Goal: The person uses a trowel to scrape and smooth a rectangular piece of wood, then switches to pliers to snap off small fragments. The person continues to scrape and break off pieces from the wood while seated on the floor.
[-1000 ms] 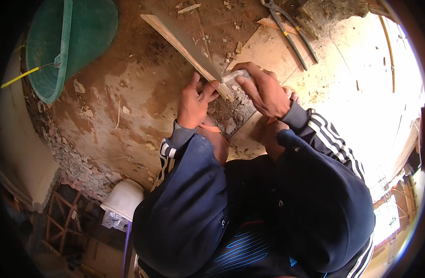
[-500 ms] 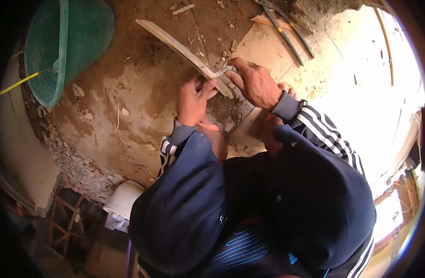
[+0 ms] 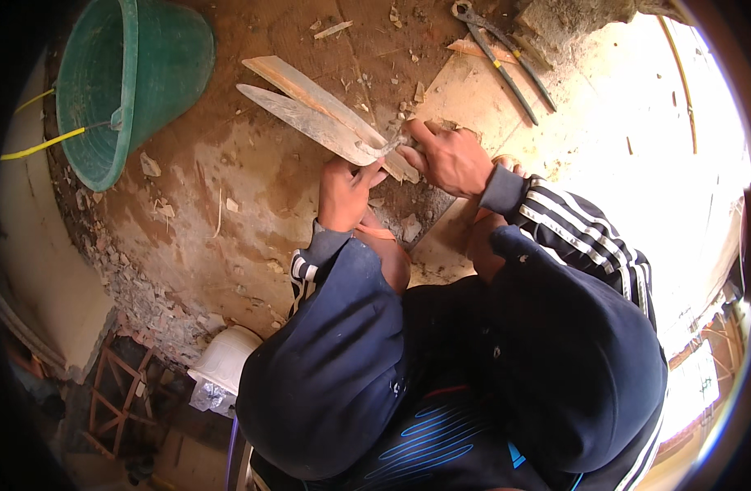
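Gripping a grey trowel blade (image 3: 310,123) at its handle end, the left hand (image 3: 342,192) has its fingers curled shut around the neck of the tool; the right hand (image 3: 449,155) is closed over the near end of a flat wooden strip (image 3: 326,98), index finger stretched along it. Blade and strip lie side by side, just touching, long axes running from near right to far left, the blade's tip pointing far left toward the green bucket (image 3: 130,74). Bucket lies tipped at far left, mouth facing left, a yellow cord (image 3: 40,146) across its rim. No labels readable anywhere. White container (image 3: 228,360) with clear plastic under it sits near left, beside the left elbow. Long-handled pliers (image 3: 502,57) lie far right on a pale board (image 3: 473,90), well apart from the hands. Mortar crumbs and wood chips scatter over the brown dirt floor (image 3: 228,213). Dark striped sleeves fill the near side
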`<state>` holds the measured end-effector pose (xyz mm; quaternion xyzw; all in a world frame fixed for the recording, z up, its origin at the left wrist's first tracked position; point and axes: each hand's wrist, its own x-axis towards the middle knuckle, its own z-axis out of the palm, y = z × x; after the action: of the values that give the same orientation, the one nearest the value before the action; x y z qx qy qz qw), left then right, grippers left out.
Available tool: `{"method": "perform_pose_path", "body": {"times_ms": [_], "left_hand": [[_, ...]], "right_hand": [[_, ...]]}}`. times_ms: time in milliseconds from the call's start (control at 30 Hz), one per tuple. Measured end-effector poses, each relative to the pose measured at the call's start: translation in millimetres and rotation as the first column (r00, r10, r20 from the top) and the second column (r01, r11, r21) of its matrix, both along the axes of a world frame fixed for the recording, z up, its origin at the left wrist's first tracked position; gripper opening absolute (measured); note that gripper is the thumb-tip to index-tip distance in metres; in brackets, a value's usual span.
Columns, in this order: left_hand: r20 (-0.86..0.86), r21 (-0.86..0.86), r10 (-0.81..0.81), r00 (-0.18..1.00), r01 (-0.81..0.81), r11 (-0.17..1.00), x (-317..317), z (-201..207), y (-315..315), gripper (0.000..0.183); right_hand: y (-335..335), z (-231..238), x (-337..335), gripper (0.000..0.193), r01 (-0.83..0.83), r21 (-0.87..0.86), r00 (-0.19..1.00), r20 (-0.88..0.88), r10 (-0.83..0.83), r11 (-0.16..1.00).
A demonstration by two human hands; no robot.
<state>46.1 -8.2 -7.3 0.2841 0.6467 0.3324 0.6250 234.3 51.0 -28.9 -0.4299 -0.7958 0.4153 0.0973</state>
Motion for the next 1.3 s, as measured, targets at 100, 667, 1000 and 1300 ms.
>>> {"method": "perform_pose_path", "body": {"times_ms": [100,667,1000,1300], "left_hand": [[0.034,-0.019,0.009,0.999,-0.008,1.0,1.1,1.0,2.2,0.03],[0.056,-0.042,0.01,0.998,-0.007,0.999,0.2,0.9,1.0,0.042],[0.061,0.115,-0.094,0.994,0.087,0.99,-3.3,-3.6,-3.9,0.052],[-0.11,0.147,-0.058,0.992,0.074,0.986,2.8,2.4,2.5,0.068]], "right_hand": [[14.1,-2.8,3.0,0.034,-0.042,-0.089,0.997,-0.072,0.036,0.995],[3.6,20.3,30.4,0.036,0.129,-0.543,0.915,-0.258,-0.31,0.83],[0.2,-1.9,29.5,0.037,0.002,-0.341,0.985,-0.161,-0.061,0.94],[-1.2,11.1,18.1,0.034,0.117,-0.365,0.966,-0.175,-0.192,0.924]]}}
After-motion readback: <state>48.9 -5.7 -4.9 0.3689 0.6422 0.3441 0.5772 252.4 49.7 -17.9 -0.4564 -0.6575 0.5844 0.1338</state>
